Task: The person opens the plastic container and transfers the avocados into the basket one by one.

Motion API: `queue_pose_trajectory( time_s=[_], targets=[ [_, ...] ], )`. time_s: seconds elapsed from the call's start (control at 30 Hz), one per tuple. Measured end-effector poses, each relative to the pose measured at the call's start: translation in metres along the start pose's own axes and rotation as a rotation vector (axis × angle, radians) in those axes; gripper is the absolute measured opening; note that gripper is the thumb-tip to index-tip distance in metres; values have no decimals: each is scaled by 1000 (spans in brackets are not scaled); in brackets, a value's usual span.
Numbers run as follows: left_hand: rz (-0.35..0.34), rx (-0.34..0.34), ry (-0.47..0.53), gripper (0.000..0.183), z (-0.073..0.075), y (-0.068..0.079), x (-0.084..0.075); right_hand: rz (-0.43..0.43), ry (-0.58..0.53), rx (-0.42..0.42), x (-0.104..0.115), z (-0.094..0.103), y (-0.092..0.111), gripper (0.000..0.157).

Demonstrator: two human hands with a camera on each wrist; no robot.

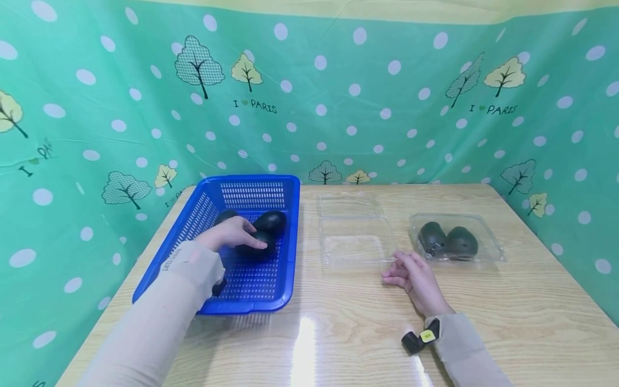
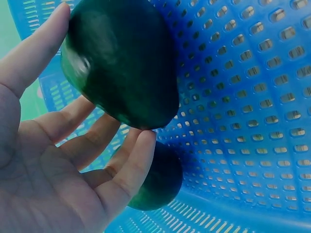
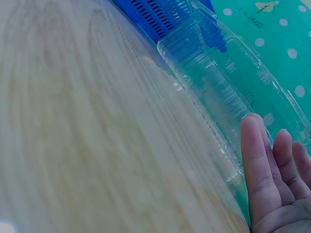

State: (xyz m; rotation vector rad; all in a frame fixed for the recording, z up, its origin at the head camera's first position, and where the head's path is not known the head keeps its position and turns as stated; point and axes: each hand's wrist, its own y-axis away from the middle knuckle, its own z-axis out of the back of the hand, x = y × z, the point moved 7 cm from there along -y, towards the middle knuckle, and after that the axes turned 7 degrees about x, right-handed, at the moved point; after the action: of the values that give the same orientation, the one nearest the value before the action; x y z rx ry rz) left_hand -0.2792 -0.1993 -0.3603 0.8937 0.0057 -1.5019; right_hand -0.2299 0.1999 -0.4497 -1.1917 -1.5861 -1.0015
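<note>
My left hand reaches into a blue plastic basket and holds a dark green avocado between thumb and fingers. In the left wrist view, the thumb touches one side of that avocado and fingertips the other. Behind the fingers sits another avocado. Two more dark avocados show in the head view, one beyond the hand and one partly hidden by it. My right hand rests at the near right corner of an open clear plastic clamshell, its fingers fairly straight.
A closed clear clamshell with two avocados inside stands on the wooden table at right. Behind the table hangs a green dotted curtain. The basket has raised slotted walls.
</note>
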Motion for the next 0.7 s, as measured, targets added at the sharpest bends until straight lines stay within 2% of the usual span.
queue_pose_trajectory(
  time_s=[0.3, 0.57, 0.7],
  targets=[
    [-13, -21, 7, 66, 6, 1, -1, 2, 16, -22, 1, -1, 0, 22],
    [-79, -69, -41, 63, 13, 2, -14, 22, 15, 4, 2, -4, 1, 26],
    [-92, -79, -26, 61, 14, 2, -20, 17, 30, 7, 3, -5, 2, 32]
  ],
)
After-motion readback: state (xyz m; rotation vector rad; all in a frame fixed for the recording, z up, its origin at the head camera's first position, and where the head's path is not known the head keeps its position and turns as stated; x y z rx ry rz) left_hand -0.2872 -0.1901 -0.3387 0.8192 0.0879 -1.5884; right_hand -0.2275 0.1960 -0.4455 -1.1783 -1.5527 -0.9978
